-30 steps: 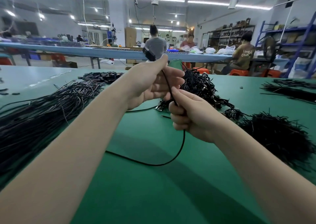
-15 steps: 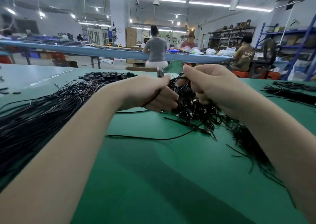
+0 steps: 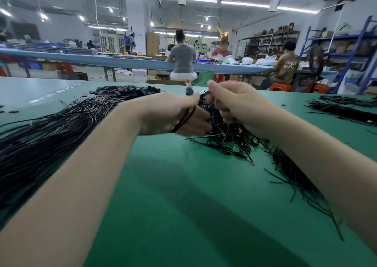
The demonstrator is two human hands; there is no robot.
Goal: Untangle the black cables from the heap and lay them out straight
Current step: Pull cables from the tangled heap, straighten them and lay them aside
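Since the earlier frame the loop of cable that trailed across the green worktop has been gathered up — the left hand now grips a doubled black cable with its plug end poking above the fist, while the right hand pinches strands at the top of the tangled heap. Straightened cables lie in a thick spread to the left, another bundle sits far right, and both forearms hide part of the heap — seated workers fill a blue bench behind.
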